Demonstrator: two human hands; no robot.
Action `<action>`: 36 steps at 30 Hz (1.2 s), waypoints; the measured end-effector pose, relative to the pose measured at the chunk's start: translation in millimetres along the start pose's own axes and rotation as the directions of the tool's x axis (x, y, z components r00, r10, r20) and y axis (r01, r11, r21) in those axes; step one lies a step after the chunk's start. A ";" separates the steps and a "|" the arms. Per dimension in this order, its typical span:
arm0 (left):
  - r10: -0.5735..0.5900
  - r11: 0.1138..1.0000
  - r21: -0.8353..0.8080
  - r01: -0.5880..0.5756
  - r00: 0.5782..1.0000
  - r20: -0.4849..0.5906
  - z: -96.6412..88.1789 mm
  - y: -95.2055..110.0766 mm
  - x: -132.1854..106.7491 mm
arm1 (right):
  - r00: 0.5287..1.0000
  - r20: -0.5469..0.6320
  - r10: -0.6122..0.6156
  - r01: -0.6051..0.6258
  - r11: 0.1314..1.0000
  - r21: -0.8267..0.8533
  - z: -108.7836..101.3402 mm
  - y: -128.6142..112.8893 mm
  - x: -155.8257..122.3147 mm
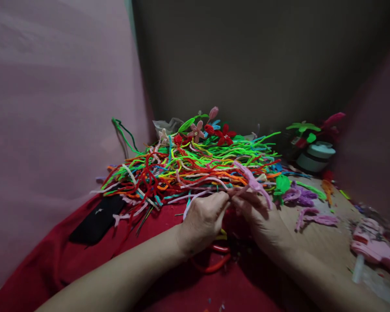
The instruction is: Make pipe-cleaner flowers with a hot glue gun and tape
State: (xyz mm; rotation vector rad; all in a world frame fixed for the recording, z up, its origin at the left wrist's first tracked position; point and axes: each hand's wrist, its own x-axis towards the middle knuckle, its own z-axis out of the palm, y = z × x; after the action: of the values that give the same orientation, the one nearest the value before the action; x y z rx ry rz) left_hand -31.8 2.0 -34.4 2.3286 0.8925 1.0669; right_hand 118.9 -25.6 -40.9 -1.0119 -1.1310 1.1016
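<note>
A pink pipe-cleaner piece (pixel 254 183), bent into petal-like loops, sticks up above my fingers. My left hand (pixel 205 216) is closed in a pinch at the piece's lower end. Against it, fingertips nearly meeting, my right hand (pixel 261 216) also grips the pink pipe cleaner. The exact spot between the fingertips is hidden. Just beyond both hands spreads a big heap of loose pipe cleaners (pixel 211 167) in green, red, orange, white and yellow. Below the hands lies a tool with red-orange handles (pixel 214 268), partly covered by my left hand.
Finished pipe-cleaner flowers (pixel 225 135) top the heap. A black phone (pixel 95 221) lies left on the red cloth (pixel 143 260). On the cardboard (pixel 312 251) at right are purple pieces (pixel 300 195), a green piece (pixel 282 185) and a pink glue gun (pixel 373 247). Behind stands a pale-lidded jar (pixel 316 156).
</note>
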 end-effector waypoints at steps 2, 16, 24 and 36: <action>-0.099 0.990 -0.106 0.098 0.995 -0.007 -2.6 4.3 4.0 | 1.000 0.029 0.003 -0.003 1.000 -0.020 1.5 -3.5 -0.5; -0.151 0.052 -0.765 0.642 0.762 0.629 -13.0 5.1 12.3 | 0.971 0.211 0.114 -0.180 0.926 0.332 -3.1 -4.1 7.6; -0.241 0.312 -0.728 0.611 0.792 0.562 -14.8 8.2 16.0 | 0.980 0.153 0.129 -0.181 0.896 0.406 2.4 -4.6 7.8; 0.373 0.789 0.521 -0.325 0.928 0.015 -1.8 -0.8 2.3 | 0.989 -0.013 0.144 -0.133 0.942 0.308 3.0 8.3 4.5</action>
State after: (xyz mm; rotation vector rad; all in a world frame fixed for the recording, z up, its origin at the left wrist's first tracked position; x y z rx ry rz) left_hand -32.4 4.4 -32.6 3.0120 0.8814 1.1949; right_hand 115.2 -19.6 -47.9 -0.8701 -0.8362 1.3211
